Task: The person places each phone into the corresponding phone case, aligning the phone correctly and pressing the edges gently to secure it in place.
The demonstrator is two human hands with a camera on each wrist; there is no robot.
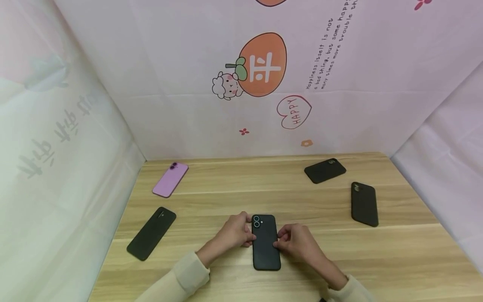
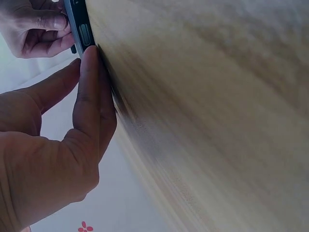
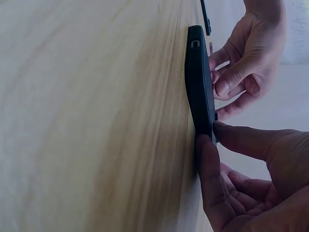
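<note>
A phone in a black case (image 1: 266,249) lies back side up near the front middle of the table, its two ringed camera lenses at the far left corner. My left hand (image 1: 237,230) pinches its left edge close to the lenses, thumb on the back. From the other side, my right hand (image 1: 299,242) pinches the right edge between thumb and finger. In the right wrist view, the case's end with a port cutout (image 3: 195,44) faces the camera. A side-button cutout (image 2: 85,34) shows above my left fingertips in the left wrist view.
A purple phone (image 1: 170,180) lies at the back left, with a black phone-shaped piece (image 1: 151,233) nearer on that side. Two more black pieces, one at the back right (image 1: 325,171) and one at the right (image 1: 364,205), have camera corners. White printed cloth (image 1: 181,121) surrounds the wooden table (image 1: 226,188).
</note>
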